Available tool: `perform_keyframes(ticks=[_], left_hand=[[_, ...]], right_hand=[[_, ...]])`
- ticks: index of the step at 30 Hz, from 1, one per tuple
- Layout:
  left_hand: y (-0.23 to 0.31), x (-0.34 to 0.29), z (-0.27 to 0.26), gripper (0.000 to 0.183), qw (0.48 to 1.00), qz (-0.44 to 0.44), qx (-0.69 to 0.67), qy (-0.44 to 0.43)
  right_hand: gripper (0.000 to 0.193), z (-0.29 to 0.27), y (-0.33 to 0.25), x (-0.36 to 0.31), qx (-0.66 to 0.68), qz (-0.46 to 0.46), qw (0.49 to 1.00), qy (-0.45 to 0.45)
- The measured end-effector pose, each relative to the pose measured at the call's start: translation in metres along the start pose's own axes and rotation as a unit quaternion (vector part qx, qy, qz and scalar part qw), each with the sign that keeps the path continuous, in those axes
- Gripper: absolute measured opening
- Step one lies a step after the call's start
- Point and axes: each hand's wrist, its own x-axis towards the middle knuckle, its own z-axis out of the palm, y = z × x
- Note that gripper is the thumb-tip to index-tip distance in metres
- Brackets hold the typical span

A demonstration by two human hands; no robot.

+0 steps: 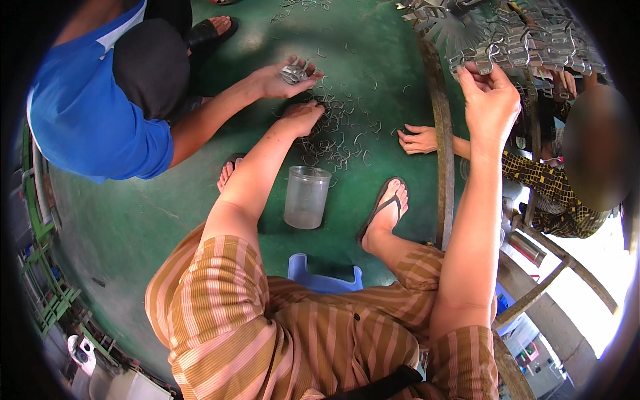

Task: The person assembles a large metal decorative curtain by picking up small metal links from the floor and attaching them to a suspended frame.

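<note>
My left hand (303,119) reaches down into a loose pile of bent metal wire hooks (343,137) on the green floor. Its fingers are curled in, and whatever they grip is hidden. Raised at the upper right, my right hand (490,100) pinches the lower edge of a shiny metal clip (489,55). That clip is among rows of similar silvery metal clips (533,47) hanging along a wooden frame (437,127). A clear plastic tub (307,197) stands on the floor between my feet, just nearer than the pile.
At left a person in a blue shirt (93,127) extends a palm holding several metal clips (294,72). Another person's hand (419,140) comes past the frame from the right, beside the pile. A blue plastic stool (320,280) is below me. More hooks (297,8) lie farther off.
</note>
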Motion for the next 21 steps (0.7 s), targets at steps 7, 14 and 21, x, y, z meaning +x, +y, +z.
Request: perform_keyframes(ticks=[7, 14, 21], left_hand=[[0.019, 0.008, 0.021, 0.010, 0.996, 0.005, -0.082, -0.031], [0.009, 0.001, 0.031, 0.010, 0.995, -0.035, -0.066, 0.072], [0.031, -0.009, 0.017, 0.024, 0.996, 0.019, -0.085, -0.005]], right_hand=[[0.013, 0.003, 0.001, 0.000, 0.005, -0.005, 1.000, -0.001], [0.013, 0.003, 0.000, -0.001, -0.001, 0.003, 1.000, -0.004], [0.013, 0.001, 0.013, 0.006, 0.061, -0.011, 0.998, -0.027]])
